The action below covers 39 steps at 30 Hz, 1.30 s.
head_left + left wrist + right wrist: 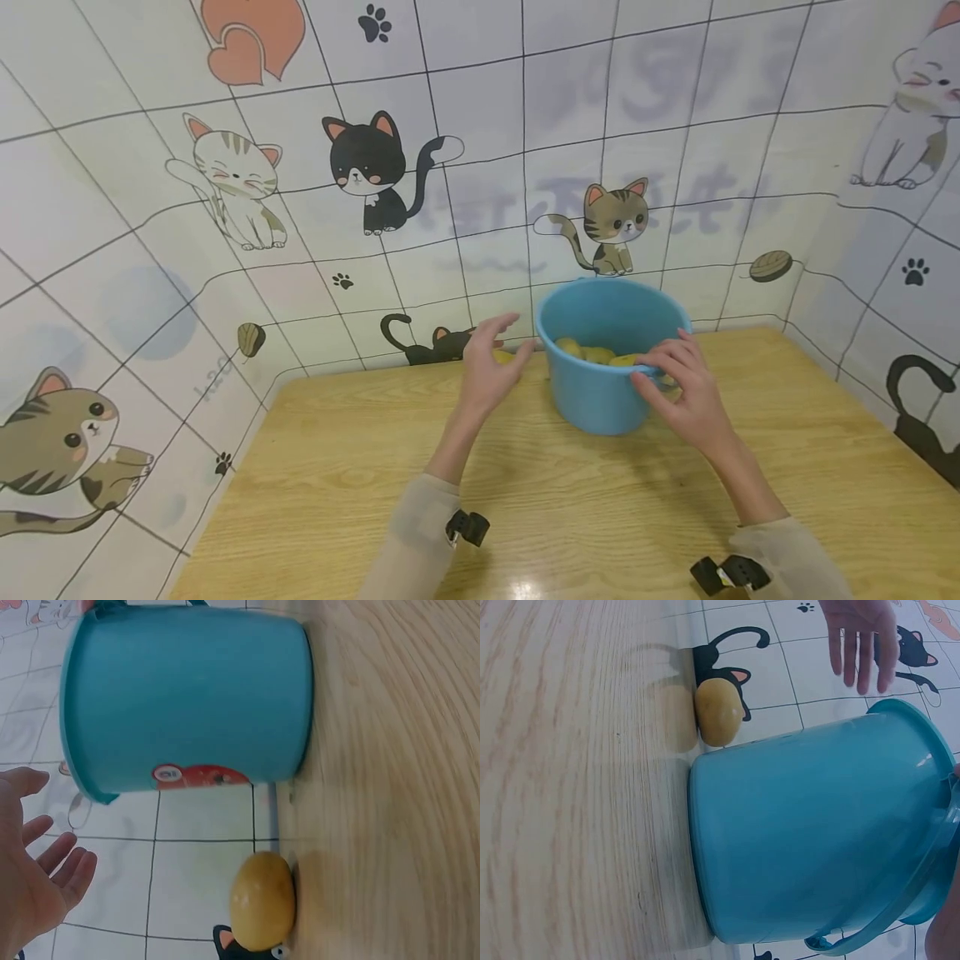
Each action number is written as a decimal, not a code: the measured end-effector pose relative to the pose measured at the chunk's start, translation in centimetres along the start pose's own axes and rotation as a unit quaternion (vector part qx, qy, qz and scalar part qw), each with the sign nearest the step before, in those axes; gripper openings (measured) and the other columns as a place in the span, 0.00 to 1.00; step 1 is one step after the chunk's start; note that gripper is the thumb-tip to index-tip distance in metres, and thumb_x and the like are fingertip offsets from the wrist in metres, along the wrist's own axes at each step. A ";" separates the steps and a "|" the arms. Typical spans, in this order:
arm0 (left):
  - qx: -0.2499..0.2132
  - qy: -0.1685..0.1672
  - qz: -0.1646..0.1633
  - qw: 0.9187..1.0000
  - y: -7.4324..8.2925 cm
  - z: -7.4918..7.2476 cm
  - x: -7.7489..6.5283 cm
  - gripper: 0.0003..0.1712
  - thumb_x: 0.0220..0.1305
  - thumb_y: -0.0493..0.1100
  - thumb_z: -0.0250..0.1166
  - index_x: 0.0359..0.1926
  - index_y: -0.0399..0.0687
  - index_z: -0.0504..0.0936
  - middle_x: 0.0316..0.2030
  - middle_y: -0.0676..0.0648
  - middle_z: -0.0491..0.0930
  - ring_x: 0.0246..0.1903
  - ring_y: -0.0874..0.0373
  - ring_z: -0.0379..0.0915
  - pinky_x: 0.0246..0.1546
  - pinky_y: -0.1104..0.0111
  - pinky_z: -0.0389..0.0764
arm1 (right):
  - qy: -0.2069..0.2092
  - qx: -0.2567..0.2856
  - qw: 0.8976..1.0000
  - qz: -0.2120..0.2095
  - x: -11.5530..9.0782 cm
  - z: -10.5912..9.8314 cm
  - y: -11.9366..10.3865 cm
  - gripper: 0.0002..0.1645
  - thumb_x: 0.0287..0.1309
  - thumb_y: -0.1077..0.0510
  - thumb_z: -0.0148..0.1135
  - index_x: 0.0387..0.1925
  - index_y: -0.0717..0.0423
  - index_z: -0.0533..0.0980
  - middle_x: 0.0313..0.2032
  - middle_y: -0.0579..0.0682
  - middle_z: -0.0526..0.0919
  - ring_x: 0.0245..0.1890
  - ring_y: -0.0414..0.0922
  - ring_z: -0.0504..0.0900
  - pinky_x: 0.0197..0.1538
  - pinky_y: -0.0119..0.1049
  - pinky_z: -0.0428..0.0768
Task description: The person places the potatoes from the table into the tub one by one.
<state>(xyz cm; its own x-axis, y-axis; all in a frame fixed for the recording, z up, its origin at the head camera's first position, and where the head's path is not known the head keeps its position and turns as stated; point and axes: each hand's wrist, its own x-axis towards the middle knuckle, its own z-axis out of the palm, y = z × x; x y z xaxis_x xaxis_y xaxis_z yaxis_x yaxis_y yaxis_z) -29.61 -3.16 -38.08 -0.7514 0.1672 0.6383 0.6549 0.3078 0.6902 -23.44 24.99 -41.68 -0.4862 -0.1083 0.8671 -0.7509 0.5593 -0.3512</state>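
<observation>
A blue plastic bucket (596,400) stands upright on the wooden table, with several yellow-brown potatoes (597,355) inside. My right hand (690,400) grips the bucket's rim on its right side, near where the handle joins. Left of the bucket, my left hand (487,367) hovers with fingers spread and nothing in it. Beyond that hand, one oval potato (262,901) lies on the table near the wall, mostly hidden in the head view. The right wrist view shows this potato (718,712) beside the bucket's base, apart from the left hand.
The wooden table (360,467) meets a tile-patterned wall (480,192) with cat drawings right behind the bucket. Side walls (90,300) with the same pattern close in the left and right. A loop handle (900,907) hangs down along the bucket's side.
</observation>
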 end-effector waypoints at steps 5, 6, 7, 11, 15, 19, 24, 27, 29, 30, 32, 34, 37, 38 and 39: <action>0.018 -0.008 -0.024 1.000 -1.4 -0.5 -0.2 0.27 0.64 0.43 0.71 0.61 0.39 0.79 0.60 0.39 0.76 0.59 0.41 0.71 0.57 0.47 0.77 | 0.006 0.001 1.000 -0.004 -0.1 0.1 0.1 0.20 0.67 0.46 0.63 0.36 0.60 0.84 0.36 0.53 0.80 0.45 0.43 0.72 0.74 0.57 0.51; 0.024 -0.009 -0.029 0.999 -1.7 -0.7 -0.2 0.27 0.64 0.44 0.71 0.61 0.39 0.78 0.60 0.39 0.76 0.59 0.41 0.71 0.57 0.48 0.77 | 0.009 0.003 1.000 -0.005 0.0 0.1 0.1 0.21 0.67 0.45 0.63 0.36 0.60 0.84 0.35 0.54 0.80 0.45 0.42 0.73 0.74 0.58 0.51; 0.028 -0.011 -0.033 0.999 -1.9 -0.8 -0.2 0.28 0.64 0.45 0.71 0.62 0.38 0.78 0.60 0.39 0.76 0.59 0.41 0.71 0.57 0.47 0.76 | 0.011 0.004 1.000 -0.007 0.0 0.1 0.1 0.22 0.68 0.44 0.62 0.36 0.59 0.84 0.35 0.54 0.81 0.45 0.42 0.73 0.74 0.58 0.51; 0.043 -0.016 -0.050 0.998 -3.0 -1.2 -0.2 0.29 0.64 0.46 0.71 0.63 0.38 0.77 0.60 0.39 0.75 0.59 0.43 0.70 0.58 0.52 0.76 | 0.014 0.005 1.000 -0.010 0.0 0.1 0.1 0.24 0.68 0.42 0.61 0.36 0.60 0.84 0.35 0.55 0.81 0.45 0.42 0.73 0.74 0.59 0.51; 0.048 -0.026 -0.073 0.996 -4.0 -1.5 -0.2 0.31 0.64 0.48 0.71 0.64 0.39 0.76 0.61 0.39 0.74 0.60 0.44 0.70 0.59 0.54 0.76 | 0.006 0.000 1.000 -0.004 0.0 0.1 0.0 0.23 0.68 0.43 0.62 0.36 0.61 0.84 0.36 0.55 0.80 0.45 0.42 0.72 0.75 0.57 0.51; 0.039 -0.038 -0.097 0.994 -5.0 -1.7 -0.3 0.33 0.65 0.49 0.70 0.65 0.37 0.74 0.63 0.38 0.72 0.62 0.42 0.69 0.62 0.51 0.74 | 0.015 0.003 1.000 -0.009 0.1 0.2 0.0 0.22 0.68 0.44 0.62 0.36 0.60 0.84 0.35 0.55 0.81 0.45 0.43 0.73 0.74 0.59 0.51; 0.015 -0.045 -0.113 0.992 -6.4 -2.0 -0.4 0.32 0.64 0.45 0.69 0.66 0.36 0.73 0.63 0.34 0.70 0.63 0.38 0.66 0.63 0.46 0.70 | 0.025 0.007 1.000 -0.015 0.2 0.3 0.2 0.25 0.68 0.40 0.61 0.36 0.59 0.84 0.35 0.55 0.81 0.45 0.43 0.73 0.73 0.62 0.52; 0.013 -0.055 -0.123 0.991 -7.3 -2.0 -0.6 0.33 0.64 0.43 0.69 0.66 0.36 0.72 0.64 0.32 0.69 0.63 0.38 0.65 0.65 0.45 0.68 | 0.026 0.007 0.999 -0.017 0.2 0.3 0.2 0.26 0.68 0.39 0.61 0.36 0.59 0.84 0.34 0.55 0.81 0.45 0.44 0.73 0.72 0.63 0.52; 0.023 -0.065 -0.135 0.988 -7.8 -2.1 -0.7 0.34 0.64 0.44 0.69 0.67 0.37 0.72 0.66 0.34 0.68 0.64 0.38 0.65 0.65 0.46 0.68 | 0.026 0.007 1.000 -0.016 0.2 0.3 0.2 0.26 0.68 0.39 0.61 0.35 0.59 0.84 0.34 0.55 0.81 0.45 0.44 0.73 0.72 0.63 0.52; 0.029 -0.071 -0.141 0.987 -8.0 -2.1 -0.7 0.34 0.64 0.44 0.69 0.68 0.38 0.71 0.67 0.34 0.67 0.64 0.37 0.64 0.65 0.46 0.68 | 0.026 0.007 1.000 -0.015 0.2 0.3 0.2 0.26 0.68 0.39 0.61 0.35 0.59 0.84 0.34 0.55 0.81 0.46 0.44 0.73 0.72 0.63 0.52; 0.042 -0.083 -0.154 0.984 -8.5 -2.2 -0.8 0.35 0.63 0.45 0.69 0.69 0.40 0.71 0.68 0.36 0.66 0.65 0.37 0.64 0.65 0.45 0.68 | 0.026 0.007 1.000 -0.013 0.2 0.3 0.1 0.25 0.67 0.40 0.61 0.35 0.59 0.84 0.34 0.55 0.81 0.46 0.45 0.73 0.72 0.63 0.52; 0.053 -0.095 -0.166 0.980 -9.0 -2.2 -0.9 0.36 0.63 0.46 0.70 0.70 0.41 0.71 0.69 0.37 0.65 0.65 0.37 0.64 0.65 0.45 0.68 | 0.026 0.007 1.000 -0.012 0.2 0.3 0.1 0.24 0.67 0.41 0.62 0.35 0.59 0.84 0.34 0.55 0.81 0.46 0.45 0.72 0.72 0.63 0.52; 0.063 -0.109 -0.177 0.976 -9.5 -2.2 -1.0 0.37 0.63 0.46 0.71 0.70 0.42 0.71 0.69 0.38 0.64 0.66 0.40 0.63 0.66 0.45 0.66 | 0.026 0.007 1.000 -0.013 0.2 0.3 0.2 0.23 0.67 0.42 0.62 0.35 0.58 0.84 0.34 0.54 0.81 0.46 0.47 0.73 0.72 0.62 0.52; 0.066 -0.113 -0.179 0.975 -9.6 -2.2 -1.0 0.37 0.62 0.46 0.71 0.70 0.42 0.71 0.70 0.38 0.64 0.66 0.41 0.63 0.67 0.46 0.65 | 0.026 0.008 1.000 -0.013 0.2 0.3 0.2 0.23 0.67 0.42 0.62 0.35 0.58 0.84 0.34 0.54 0.81 0.46 0.47 0.73 0.72 0.62 0.52; 0.069 -0.116 -0.181 0.974 -9.7 -2.2 -1.0 0.37 0.62 0.46 0.71 0.70 0.42 0.71 0.70 0.38 0.64 0.66 0.41 0.63 0.68 0.46 0.65 | 0.026 0.008 1.000 -0.014 0.2 0.3 0.2 0.23 0.67 0.42 0.62 0.35 0.58 0.84 0.34 0.54 0.81 0.46 0.47 0.72 0.72 0.62 0.52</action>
<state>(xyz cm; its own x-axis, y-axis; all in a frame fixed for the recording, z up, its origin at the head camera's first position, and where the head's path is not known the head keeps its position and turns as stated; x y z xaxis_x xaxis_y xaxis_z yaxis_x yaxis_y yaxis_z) -35.07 -8.34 -44.66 -0.9397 0.2260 0.2566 0.3384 0.5067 0.7930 -23.78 24.85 -41.68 -0.4417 -0.0814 0.8935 -0.7711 0.5434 -0.3318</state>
